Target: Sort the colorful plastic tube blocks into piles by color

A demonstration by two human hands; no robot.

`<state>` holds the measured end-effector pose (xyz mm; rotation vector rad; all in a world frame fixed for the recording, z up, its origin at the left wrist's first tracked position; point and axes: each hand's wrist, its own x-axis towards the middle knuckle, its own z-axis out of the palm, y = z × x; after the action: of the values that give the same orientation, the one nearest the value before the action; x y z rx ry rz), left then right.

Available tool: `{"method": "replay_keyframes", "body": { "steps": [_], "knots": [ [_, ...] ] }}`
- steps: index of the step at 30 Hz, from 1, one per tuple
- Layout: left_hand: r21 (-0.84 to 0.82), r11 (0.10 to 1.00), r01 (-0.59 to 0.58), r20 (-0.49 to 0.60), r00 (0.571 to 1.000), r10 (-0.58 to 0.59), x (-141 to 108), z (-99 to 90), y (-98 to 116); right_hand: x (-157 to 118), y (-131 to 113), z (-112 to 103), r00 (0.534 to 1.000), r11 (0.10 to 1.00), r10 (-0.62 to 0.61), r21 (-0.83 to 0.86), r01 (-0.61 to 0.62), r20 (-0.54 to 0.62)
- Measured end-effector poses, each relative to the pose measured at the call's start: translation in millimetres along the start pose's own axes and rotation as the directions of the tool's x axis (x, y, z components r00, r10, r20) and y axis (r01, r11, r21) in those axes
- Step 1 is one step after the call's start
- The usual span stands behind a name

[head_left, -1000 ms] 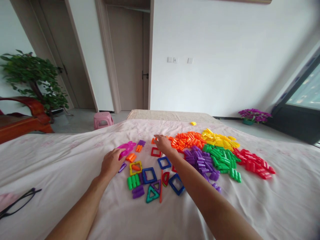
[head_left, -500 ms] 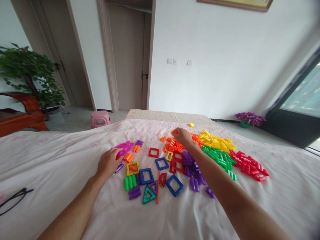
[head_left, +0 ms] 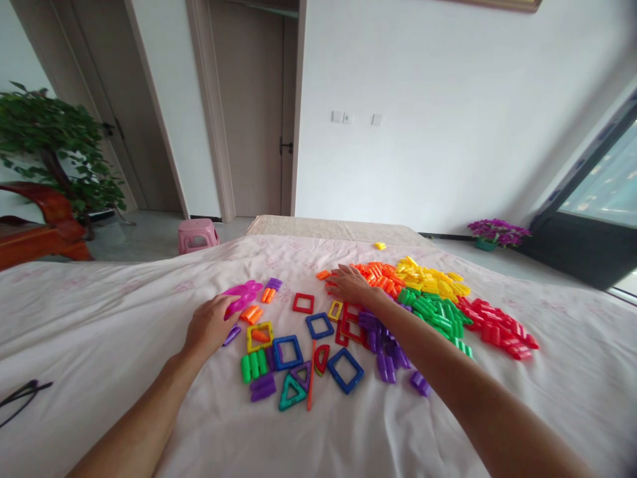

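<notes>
My left hand (head_left: 212, 324) is closed on a bright pink plastic piece with a lobed outline (head_left: 245, 294), at the left of the scattered toys. A purple piece (head_left: 231, 334) lies beside its fingers. On the near left edge of the orange block pile (head_left: 381, 275) rests my right hand (head_left: 352, 285), fingers stretched out and partly covering some blocks. One orange block (head_left: 323, 274) lies just past its fingertips. Below sit purple blocks (head_left: 383, 345), partly hidden by my right forearm. Red square frames (head_left: 303, 303) and blue frames (head_left: 347, 370) lie between my hands.
Sorted yellow blocks (head_left: 430, 280), green blocks (head_left: 440, 315) and red blocks (head_left: 497, 328) are heaped on the right. A teal triangle (head_left: 292, 392) and an orange stick (head_left: 311, 378) lie nearer me. Black glasses (head_left: 24, 395) rest at the left on the pale cloth (head_left: 223, 425).
My right hand has come down and slightly left from the far side of the orange pile; the orange block at its fingertips no longer shows there. My left hand keeps the pink piece.
</notes>
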<state>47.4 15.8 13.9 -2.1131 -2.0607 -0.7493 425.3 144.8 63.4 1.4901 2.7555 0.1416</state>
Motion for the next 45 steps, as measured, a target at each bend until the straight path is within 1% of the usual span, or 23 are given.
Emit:
{"method": "replay_keyframes", "body": {
  "steps": [2, 4, 6, 8, 10, 12, 14, 16, 18, 19, 21, 24, 26, 27, 29, 30, 31, 33, 34, 37, 39, 42, 45],
  "knots": [
    [0.01, 1.0, 0.004, 0.001, 1.0, -0.004, 0, 0.3, 0, -2, 13, 0, 0.999, 0.999, 0.04, -0.035, -0.04, -0.02],
    [0.015, 1.0, 0.008, 0.001, 1.0, -0.008, 0, 0.8, 0, -6, 27, 1, 0.993, 0.992, 0.114, -0.052, -0.116, -0.04],
    [0.012, 1.0, 0.002, 0.002, 1.0, -0.002, 0, 1.2, -1, -10, 37, 2, 0.98, 0.979, 0.195, -0.047, -0.196, -0.033],
    [0.014, 1.0, -0.001, -0.004, 1.0, 0.001, 0, 1.5, -1, -11, 43, 1, 0.97, 0.97, 0.242, -0.027, -0.242, -0.017],
    [0.017, 1.0, -0.002, -0.008, 1.0, 0.002, 0, 1.6, -1, -8, 42, -1, 0.968, 0.969, 0.248, -0.011, -0.248, -0.028],
    [0.017, 1.0, -0.002, -0.008, 1.0, 0.003, 1, 1.3, -1, -2, 32, -3, 0.979, 0.981, 0.194, -0.015, -0.195, -0.067],
    [0.009, 1.0, -0.008, -0.004, 1.0, 0.008, 1, 0.9, 0, 6, 18, -3, 0.993, 0.996, 0.077, -0.032, -0.08, -0.091],
    [-0.001, 1.0, -0.007, 0.0, 1.0, 0.007, 1, 0.1, 0, 14, 5, 0, 0.995, 0.998, -0.052, -0.051, 0.048, -0.08],
    [-0.011, 1.0, -0.003, 0.0, 1.0, 0.003, 0, -1.1, 1, 18, 0, 3, 0.993, 0.992, -0.111, -0.068, 0.108, -0.034],
    [-0.016, 1.0, -0.001, -0.003, 1.0, 0.001, 0, -1.8, 2, 18, 0, 4, 0.995, 0.992, -0.1, -0.079, 0.099, -0.011],
    [-0.02, 1.0, 0.001, -0.011, 1.0, -0.002, -1, -3.1, 3, 17, 8, 5, 1.0, 0.994, -0.011, -0.106, 0.012, 0.012],
    [-0.017, 1.0, 0.007, -0.01, 1.0, -0.007, -1, -4.3, 5, 14, 20, 0, 0.992, 0.983, 0.123, -0.138, -0.124, -0.015],
    [-0.014, 1.0, 0.01, -0.005, 1.0, -0.01, 0, -4.9, 6, 14, 17, -6, 0.989, 0.979, 0.139, -0.145, -0.144, -0.041],
    [-0.012, 1.0, 0.011, -0.002, 1.0, -0.011, 0, -5.3, 7, 16, 10, -10, 0.991, 0.982, 0.124, -0.138, -0.131, -0.055],
    [-0.006, 1.0, 0.014, 0.007, 1.0, -0.014, 0, -6.5, 8, 22, -15, -15, 0.994, 0.994, 0.047, -0.09, -0.056, -0.096],
    [-0.004, 1.0, 0.016, 0.012, 1.0, -0.016, 0, -7.3, 9, 25, -31, -17, 0.991, 0.999, -0.022, -0.041, 0.017, -0.128],
    [-0.004, 1.0, 0.019, 0.016, 1.0, -0.019, 0, -8.1, 9, 29, -49, -19, 0.979, 0.993, -0.114, 0.005, 0.117, -0.169],
    [-0.004, 1.0, 0.028, 0.022, 0.999, -0.028, -1, -9.7, 10, 37, -86, -18, 0.933, 0.951, -0.296, 0.027, 0.307, -0.206],
    [-0.003, 0.999, 0.034, 0.023, 0.999, -0.034, -1, -10.3, 11, 40, -103, -16, 0.905, 0.925, -0.366, 0.021, 0.379, -0.216],
    [0.023, 0.998, 0.053, 0.01, 0.999, -0.054, -2, -11.2, 11, 51, -138, -7, 0.837, 0.86, -0.503, -0.031, 0.509, -0.213],
    [0.048, 0.997, 0.059, -0.001, 0.998, -0.059, -2, -11.1, 10, 56, -149, -1, 0.831, 0.85, -0.524, -0.047, 0.525, -0.186],
    [0.067, 0.996, 0.067, -0.007, 0.998, -0.067, -2, -10.9, 9, 58, -154, 3, 0.871, 0.883, -0.467, -0.042, 0.467, -0.153],
    [0.059, 0.996, 0.07, -0.008, 0.998, -0.07, -1, -10.5, 8, 50, -153, -3, 0.889, 0.901, -0.433, -0.06, 0.429, -0.149]
  ]
}}
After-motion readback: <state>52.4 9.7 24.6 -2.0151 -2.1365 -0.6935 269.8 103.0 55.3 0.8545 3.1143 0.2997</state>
